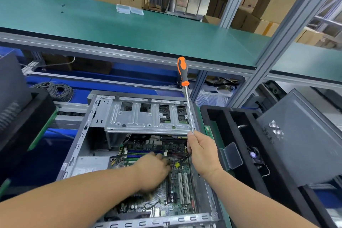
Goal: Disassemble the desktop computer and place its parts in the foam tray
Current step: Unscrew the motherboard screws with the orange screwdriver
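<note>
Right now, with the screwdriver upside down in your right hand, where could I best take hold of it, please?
Take the orange-and-black handle, coming from above or from the far side. The screwdriver stands nearly upright, handle up, and the right hand pinches only the lower end of the bare shaft. The handle is thick, contoured and free of anything around it, while the left hand is busy on the motherboard below.

My two hands, one screwdriver (orange handle), one open computer case, two white expansion slots, two clear boxes.
</note>
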